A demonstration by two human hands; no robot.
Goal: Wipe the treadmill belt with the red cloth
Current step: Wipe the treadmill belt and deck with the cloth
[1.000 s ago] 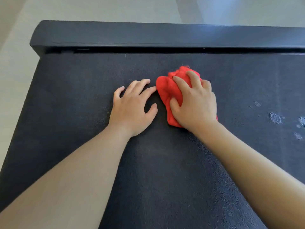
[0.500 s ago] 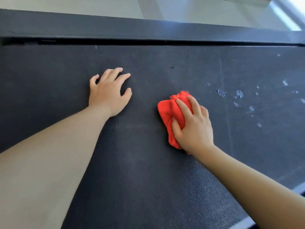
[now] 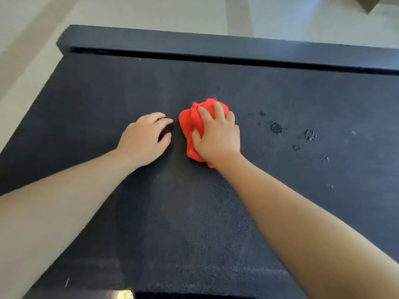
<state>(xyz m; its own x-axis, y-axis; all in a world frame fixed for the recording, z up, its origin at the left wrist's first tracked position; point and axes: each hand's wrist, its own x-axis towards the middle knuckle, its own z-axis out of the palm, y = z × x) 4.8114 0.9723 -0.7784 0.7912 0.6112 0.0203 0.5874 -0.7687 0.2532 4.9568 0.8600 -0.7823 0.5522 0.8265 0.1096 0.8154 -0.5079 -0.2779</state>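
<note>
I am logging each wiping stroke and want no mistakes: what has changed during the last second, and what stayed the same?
Half a second ago the right hand, gripping the red cloth, was well apart from the left hand; now that gap is nearly closed, with the cloth right beside the left hand. The view shifted too. Unchanged: the grip on the cloth, the left hand resting on the treadmill belt, the spots at the right.
</note>
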